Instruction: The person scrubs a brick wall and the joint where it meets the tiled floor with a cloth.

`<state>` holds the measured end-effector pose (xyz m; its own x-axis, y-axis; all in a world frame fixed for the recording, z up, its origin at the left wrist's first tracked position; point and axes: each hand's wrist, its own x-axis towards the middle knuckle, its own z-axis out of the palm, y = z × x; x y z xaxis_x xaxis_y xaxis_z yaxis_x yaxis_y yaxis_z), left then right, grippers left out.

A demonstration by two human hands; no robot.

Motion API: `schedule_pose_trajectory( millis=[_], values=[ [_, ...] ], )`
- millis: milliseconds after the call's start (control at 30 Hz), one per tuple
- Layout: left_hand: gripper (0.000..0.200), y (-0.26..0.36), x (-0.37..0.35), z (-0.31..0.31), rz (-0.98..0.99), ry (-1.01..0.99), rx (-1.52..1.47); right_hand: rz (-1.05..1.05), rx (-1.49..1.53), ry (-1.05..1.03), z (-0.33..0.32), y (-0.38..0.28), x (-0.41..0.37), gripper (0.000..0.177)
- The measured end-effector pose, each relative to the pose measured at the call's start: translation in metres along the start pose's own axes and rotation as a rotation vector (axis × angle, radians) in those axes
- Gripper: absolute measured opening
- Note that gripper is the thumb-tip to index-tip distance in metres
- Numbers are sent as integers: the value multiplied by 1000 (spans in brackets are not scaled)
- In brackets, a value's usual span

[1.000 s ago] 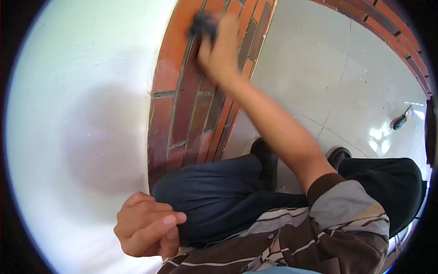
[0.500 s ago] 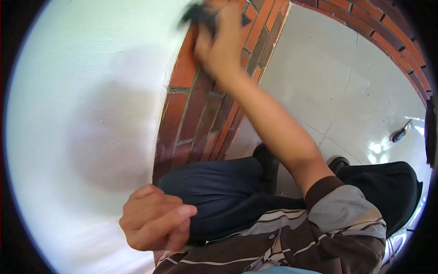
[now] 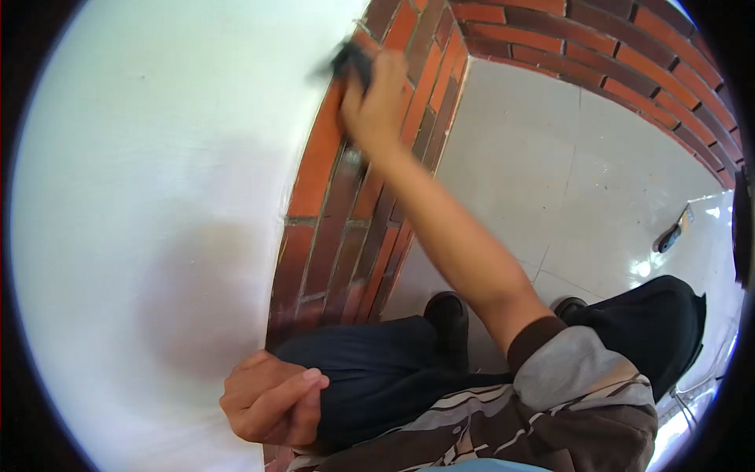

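At the top of the brick strip (image 3: 318,181), my right hand (image 3: 377,102) is closed round a dark cloth (image 3: 354,67), blurred by motion. The cloth touches the upper brick edge where it meets the white wall (image 3: 157,141). Low in the view, my left hand (image 3: 271,400) is curled with its fingers pressed together, beside my knee and near the wall. Whatever its fingers may hold is hidden.
A scraper with a dark handle (image 3: 668,238) lies on the pale tiled floor (image 3: 519,157) at the right. Another brick wall (image 3: 598,39) curves along the top right. My bent legs and dark shoes are below.
The view has shifted, showing more of the brick wall at the top. My right hand with the cloth is slightly lower in view, still against the brick edge. My left hand remains curled.
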<state>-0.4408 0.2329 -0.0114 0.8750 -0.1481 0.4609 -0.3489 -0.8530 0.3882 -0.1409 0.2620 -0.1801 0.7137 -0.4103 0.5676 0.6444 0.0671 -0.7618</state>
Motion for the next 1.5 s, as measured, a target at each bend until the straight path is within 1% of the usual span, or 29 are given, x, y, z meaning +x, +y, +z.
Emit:
schedule_pose_trajectory(
  millis=[33,133,167,200,233,267,333,367,467,500,533,567,600,633,700,800,833,900,933,967,1000,1067,1100,1167,1233,1333,1367,1400,1500],
  values=[
    [23,1,-1,-2,-6,-1,18,134,-44,70,7,20,27,26],
    [23,-1,-1,2,-12,10,48,58,-34,63,1,22,38,31],
    [23,0,1,4,-15,17,52,-39,66,28,-5,12,18,32],
    [23,0,4,7,-17,12,44,-122,120,-67,-16,-8,-11,35],
    [22,-3,7,9,-17,10,36,-120,204,-184,-29,-31,-49,37],
    [22,-5,11,12,-14,8,27,-253,177,-256,-38,-47,-90,38],
    [20,-10,14,17,-31,6,13,-267,310,-494,-63,-68,-152,41],
    [19,-9,14,17,-46,4,10,-280,341,-588,-70,-68,-163,42],
    [19,-7,16,14,-53,-49,21,-119,259,-640,-51,-39,-79,53],
    [20,-4,17,10,-69,-79,54,-63,143,-453,-31,-19,-46,57],
    [21,0,18,7,-85,-107,87,34,50,-304,-16,-5,-2,54],
    [22,4,18,5,-102,-137,120,169,76,-208,4,23,35,51],
    [22,5,17,5,-124,-137,134,227,54,-149,20,50,68,51],
    [21,6,17,5,-138,-138,152,269,53,-163,24,71,95,51],
    [21,7,19,8,-162,-124,161,293,75,-186,20,81,113,52],
    [21,1,23,20,-176,-96,130,216,108,-202,-1,67,59,52],
    [21,-4,25,23,-171,-95,126,104,138,-211,-13,63,19,54],
    [21,-7,29,28,-167,-98,92,137,65,-312,-47,33,-53,57],
    [21,-8,31,30,-169,-102,60,226,92,-314,-55,25,-95,57],
    [21,-10,33,31,-176,-109,27,320,117,-316,-60,23,-121,56],
    [21,-12,34,33,-168,-125,27,312,90,-331,-63,26,-119,56],
    [21,-12,39,31,-157,-165,35,304,44,-358,-63,35,-89,56],
    [22,-8,43,27,-167,-226,68,269,-58,-351,-56,36,-54,55],
    [22,-14,39,24,-204,-220,72,59,7,-339,-32,48,17,54],
    [21,-18,41,23,-255,-236,91,-91,104,-277,-1,71,78,54],
    [20,-24,48,30,-328,-261,105,56,74,-149,35,123,152,60],
    [20,-27,49,32,-336,-266,95,93,24,-141,46,146,171,64],
    [20,-30,50,33,-349,-271,84,130,60,-179,36,151,183,67],
    [19,-39,53,41,-317,-259,48,66,54,-175,28,151,173,63]
  ],
)
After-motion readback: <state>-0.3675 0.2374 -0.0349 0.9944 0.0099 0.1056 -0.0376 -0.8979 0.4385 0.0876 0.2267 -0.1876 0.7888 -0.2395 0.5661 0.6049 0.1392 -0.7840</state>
